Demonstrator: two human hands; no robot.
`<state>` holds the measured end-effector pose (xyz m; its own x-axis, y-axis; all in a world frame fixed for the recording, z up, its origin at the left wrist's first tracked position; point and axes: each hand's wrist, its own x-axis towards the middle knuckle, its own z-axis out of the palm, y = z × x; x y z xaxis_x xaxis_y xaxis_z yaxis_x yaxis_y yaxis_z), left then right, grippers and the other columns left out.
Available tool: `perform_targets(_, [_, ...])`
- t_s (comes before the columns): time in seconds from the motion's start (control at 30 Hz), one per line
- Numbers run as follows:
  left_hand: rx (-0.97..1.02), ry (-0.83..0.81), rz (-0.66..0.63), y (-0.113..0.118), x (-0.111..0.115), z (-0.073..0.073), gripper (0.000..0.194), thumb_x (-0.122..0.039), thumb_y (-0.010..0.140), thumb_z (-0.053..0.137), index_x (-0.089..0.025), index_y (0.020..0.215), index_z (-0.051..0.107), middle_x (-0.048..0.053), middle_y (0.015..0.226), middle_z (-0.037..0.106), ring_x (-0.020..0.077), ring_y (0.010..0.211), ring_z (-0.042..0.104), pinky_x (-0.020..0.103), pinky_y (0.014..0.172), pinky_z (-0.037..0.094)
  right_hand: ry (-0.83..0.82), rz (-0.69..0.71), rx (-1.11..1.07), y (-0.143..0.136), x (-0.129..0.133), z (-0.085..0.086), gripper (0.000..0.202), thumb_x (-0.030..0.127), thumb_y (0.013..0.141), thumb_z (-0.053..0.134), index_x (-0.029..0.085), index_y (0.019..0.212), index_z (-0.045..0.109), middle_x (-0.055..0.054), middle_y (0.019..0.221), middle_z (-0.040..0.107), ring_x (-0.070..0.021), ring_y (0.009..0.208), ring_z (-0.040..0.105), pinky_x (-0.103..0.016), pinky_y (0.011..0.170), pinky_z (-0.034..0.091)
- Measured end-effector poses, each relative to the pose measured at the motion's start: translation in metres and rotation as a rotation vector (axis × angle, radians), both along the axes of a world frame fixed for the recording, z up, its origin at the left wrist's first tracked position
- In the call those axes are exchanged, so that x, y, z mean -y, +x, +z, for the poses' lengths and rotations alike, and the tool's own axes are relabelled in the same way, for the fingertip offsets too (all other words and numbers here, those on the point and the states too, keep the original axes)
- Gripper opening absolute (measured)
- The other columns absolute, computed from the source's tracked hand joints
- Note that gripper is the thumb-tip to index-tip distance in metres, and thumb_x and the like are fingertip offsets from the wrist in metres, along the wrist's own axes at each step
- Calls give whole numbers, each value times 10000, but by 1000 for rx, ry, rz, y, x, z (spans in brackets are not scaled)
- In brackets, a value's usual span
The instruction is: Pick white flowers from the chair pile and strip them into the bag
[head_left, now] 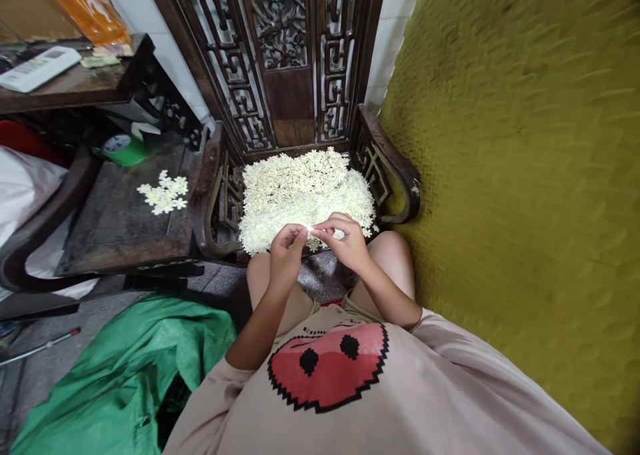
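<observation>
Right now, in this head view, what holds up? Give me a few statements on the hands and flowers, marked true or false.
1. The left hand and right hand pinch a small white thing. True.
2. The large flower heap lies on the floor. False: it is on a carved wooden chair.
3. A small flower cluster lies on the wooden seat to the left. True.
4. The round green item touches the right hand. False: it sits near the small flower cluster.

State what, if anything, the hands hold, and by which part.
A white flower, pinched by the left hand and the right hand; gripped parts are unclear.
</observation>
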<state>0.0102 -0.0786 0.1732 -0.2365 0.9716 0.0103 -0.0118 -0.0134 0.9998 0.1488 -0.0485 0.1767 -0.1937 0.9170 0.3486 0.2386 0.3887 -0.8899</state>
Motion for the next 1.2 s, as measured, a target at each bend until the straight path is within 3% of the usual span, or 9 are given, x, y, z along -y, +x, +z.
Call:
perform_targets(0.17, [81, -57, -43, -6, 0, 1, 282, -469, 713, 668, -195, 774, 644, 1, 685, 602, 122, 676, 561, 242, 657, 471, 29, -15, 59, 2, 2, 2, 228, 478, 781, 642, 280, 830, 742, 0, 638, 532, -158, 664, 505, -334, 746, 375])
perform_targets(0.43, [341, -157, -196, -15, -8, -16, 345, -480, 590, 765, -204, 773, 668, -3, 685, 608, 84, 580, 512, 247, 588, 456, 49, 9, 53, 2, 1, 7, 189, 448, 776, 658, 281, 809, 739, 7, 620, 545, -150, 636, 512, -327, 708, 386])
perform_targets(0.73, [383, -168, -237, -18, -7, -14, 357, -510, 533, 792, -214, 690, 669, -3, 649, 603, 96, 573, 490, 278, 605, 448, -95, 82, -74, -4, 2, 18, 228, 473, 770, 650, 263, 781, 738, 3, 625, 542, -144, 625, 508, -304, 631, 409])
perform_targets(0.87, [264, -74, -195, -19, -4, -12, 286, -481, 650, 732, -207, 710, 677, -1, 672, 592, 118, 642, 521, 277, 651, 437, -131, 89, -87, -4, 1, 16, 218, 449, 779, 649, 248, 786, 736, 6, 623, 527, -139, 632, 508, -296, 635, 405])
perform_targets(1.1, [-314, 187, 31, -13, 7, 4, 175, -337, 811, 595, -192, 737, 659, -8, 658, 517, 120, 662, 471, 253, 657, 400, -75, -30, -34, -11, 4, 10, 185, 381, 789, 661, 210, 787, 730, 11, 616, 508, -126, 623, 497, -283, 640, 401])
perform_targets(1.2, [-326, 203, 49, -13, 8, 5, 141, -307, 790, 620, -190, 736, 679, -21, 617, 484, 109, 623, 451, 247, 638, 390, -66, -49, -28, -12, 6, 9, 165, 355, 790, 663, 203, 787, 730, 11, 619, 510, -123, 621, 494, -280, 636, 395])
